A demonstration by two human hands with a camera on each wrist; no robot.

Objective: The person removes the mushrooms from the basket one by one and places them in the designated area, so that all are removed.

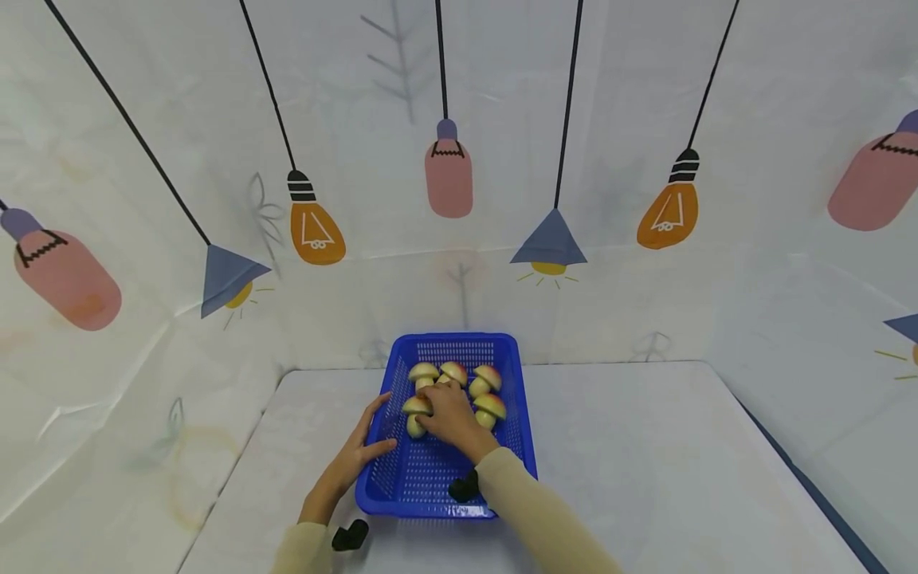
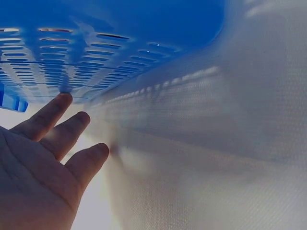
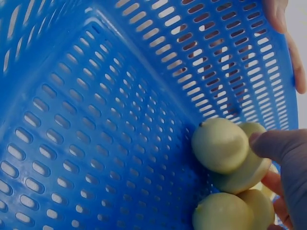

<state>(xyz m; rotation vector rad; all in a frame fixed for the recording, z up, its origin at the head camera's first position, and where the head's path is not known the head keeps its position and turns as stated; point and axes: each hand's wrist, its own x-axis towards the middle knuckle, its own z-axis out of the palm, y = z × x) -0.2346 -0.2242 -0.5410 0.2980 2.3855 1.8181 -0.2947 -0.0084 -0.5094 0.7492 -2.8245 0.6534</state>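
The table (image 1: 631,446) carries, at lower centre, a blue basket (image 1: 423,466) of mushrooms (image 1: 490,406); left hand (image 1: 357,451) spreads fingers against it, right hand (image 1: 453,414) touches one (whether pinching, I cannot tell).

White table (image 1: 631,462), rounded far corners, blue perforated basket (image 1: 402,508) standing upright on it

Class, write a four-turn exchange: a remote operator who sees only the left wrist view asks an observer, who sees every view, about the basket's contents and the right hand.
Operator: My left wrist view shows the left hand and the side of the blue basket. What is inside?
Observer: At least five mushrooms show inside it.
Operator: And where is the right hand?
Observer: It is inside the basket, touching a mushroom.
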